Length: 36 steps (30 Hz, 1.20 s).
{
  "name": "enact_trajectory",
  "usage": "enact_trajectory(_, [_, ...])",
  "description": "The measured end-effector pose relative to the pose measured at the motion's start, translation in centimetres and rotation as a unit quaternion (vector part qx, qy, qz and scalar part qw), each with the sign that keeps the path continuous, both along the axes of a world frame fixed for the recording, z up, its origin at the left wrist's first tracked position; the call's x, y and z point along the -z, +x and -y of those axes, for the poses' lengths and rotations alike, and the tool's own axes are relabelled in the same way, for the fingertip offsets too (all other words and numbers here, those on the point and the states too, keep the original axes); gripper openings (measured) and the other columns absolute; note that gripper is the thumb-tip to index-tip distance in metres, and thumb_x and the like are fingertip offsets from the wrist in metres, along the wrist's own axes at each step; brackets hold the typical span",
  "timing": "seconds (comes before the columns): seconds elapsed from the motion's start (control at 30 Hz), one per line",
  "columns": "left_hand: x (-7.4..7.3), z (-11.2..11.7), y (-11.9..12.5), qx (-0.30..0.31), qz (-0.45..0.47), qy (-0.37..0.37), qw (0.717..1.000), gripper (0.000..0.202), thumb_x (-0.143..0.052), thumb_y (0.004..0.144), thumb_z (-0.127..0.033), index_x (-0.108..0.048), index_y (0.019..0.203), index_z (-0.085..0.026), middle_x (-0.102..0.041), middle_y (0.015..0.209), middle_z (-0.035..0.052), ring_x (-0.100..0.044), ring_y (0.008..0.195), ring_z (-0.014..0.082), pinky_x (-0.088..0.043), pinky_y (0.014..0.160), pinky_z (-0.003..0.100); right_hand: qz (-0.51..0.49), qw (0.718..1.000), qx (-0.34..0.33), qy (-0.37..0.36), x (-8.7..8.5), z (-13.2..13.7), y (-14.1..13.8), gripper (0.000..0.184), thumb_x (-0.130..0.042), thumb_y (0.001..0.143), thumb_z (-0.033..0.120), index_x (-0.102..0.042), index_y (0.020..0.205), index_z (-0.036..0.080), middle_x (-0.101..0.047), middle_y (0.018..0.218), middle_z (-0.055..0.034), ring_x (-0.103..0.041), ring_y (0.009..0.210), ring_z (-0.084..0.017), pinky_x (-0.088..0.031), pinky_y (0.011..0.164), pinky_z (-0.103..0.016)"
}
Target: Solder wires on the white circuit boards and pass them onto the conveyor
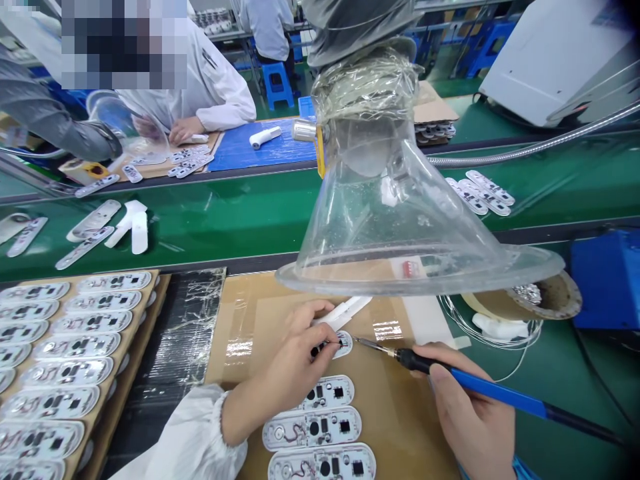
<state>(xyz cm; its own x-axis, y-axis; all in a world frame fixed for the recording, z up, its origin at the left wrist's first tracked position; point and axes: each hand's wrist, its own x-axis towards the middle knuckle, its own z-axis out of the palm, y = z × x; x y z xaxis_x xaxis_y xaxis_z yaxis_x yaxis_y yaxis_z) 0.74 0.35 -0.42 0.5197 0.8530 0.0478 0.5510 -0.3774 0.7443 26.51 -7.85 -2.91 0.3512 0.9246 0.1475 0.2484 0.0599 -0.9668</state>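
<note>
Right hand [467,417] grips soldering iron [493,393], tip aimed ten o'clock at circuit board [343,343] pinched by left hand [295,363].

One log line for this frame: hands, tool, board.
left hand: pinching circuit board on cardboard mat | right hand: gripping soldering iron, tip at board edge | clear fume hood above

Blue-handled soldering iron [480,387], green belt [240,213]

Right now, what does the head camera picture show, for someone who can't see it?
A left hand steadies a small circuit board while the right hand holds a blue soldering iron to it, under a clear funnel hood.
</note>
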Motion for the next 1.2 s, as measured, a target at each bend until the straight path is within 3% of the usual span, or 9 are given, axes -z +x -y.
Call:
enact_trajectory(0.33, [0.06, 0.11, 0.65, -0.003, -0.019, 0.053, 0.998, 0.019, -0.055, 0.104, -0.007, -0.060, 0.094, -0.021, -0.060, 0.138, 0.0102, -0.060, 0.127, 0.0279, -0.055, 0.101, 0.048, 0.026, 1.000, -0.015, 0.005, -0.71, -0.35, -0.34, 0.014, -0.072, 0.101, 0.033, -0.087, 0.100, 0.030, -0.084, 0.096, -0.0035, -0.082, 0.080, -0.019, -0.068, 0.071, -0.020])
enact_trajectory(0.67, [0.06, 0.14, 0.64, 0.002, -0.028, 0.060, 0.998, 0.019, -0.053, 0.105, -0.008, -0.059, 0.092, -0.021, -0.060, 0.140, 0.0111, -0.063, 0.125, 0.0274, -0.058, 0.100, 0.047, 0.001, 1.000, -0.022, 0.007, -0.59, -0.43, -0.52, 0.014, -0.073, 0.101, 0.032, -0.087, 0.103, 0.030, -0.084, 0.098, -0.0044, -0.082, 0.078, -0.020, -0.069, 0.070, -0.022])
enact_trajectory(1.2, [0.38, 0.38, 0.69, 0.003, -0.063, 0.106, 0.992, 0.020, -0.052, 0.107, -0.010, -0.060, 0.093, -0.021, -0.060, 0.139, 0.0130, -0.063, 0.120, 0.0297, -0.059, 0.094, 0.050, 0.007, 0.999, -0.036, 0.007, -0.56, -0.33, -0.48, 0.013, -0.075, 0.100, 0.032, -0.087, 0.102, 0.030, -0.084, 0.100, -0.0042, -0.083, 0.079, -0.020, -0.069, 0.068, -0.021])
